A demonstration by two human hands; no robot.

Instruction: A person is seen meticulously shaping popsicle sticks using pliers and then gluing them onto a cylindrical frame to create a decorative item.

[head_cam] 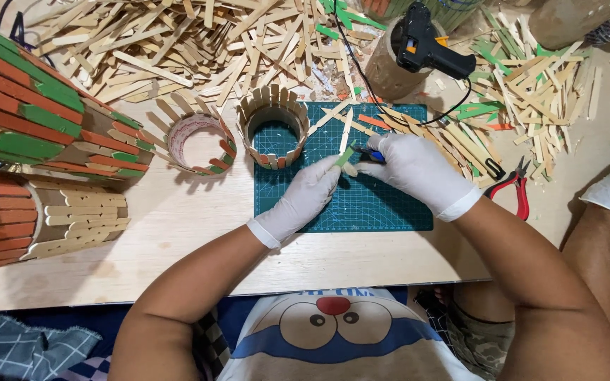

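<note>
I have the green craft stick (345, 156) pinched at its lower end in my left hand (306, 200), fingers closed around it, its free end slanting up toward the right. My right hand (412, 168) is closed on a small blue-handled cutter (367, 153), whose tip meets the stick just above my left fingertips; I cannot tell how far its blades are parted. To do this well, I judge the stick should stay steady over the green cutting mat (351, 204) on the desk (178, 233), with my fingers clear of the blades. The stick sits between both grips, near the stick-clad ring (272, 125) and well apart from the glue gun (425, 46).
</note>
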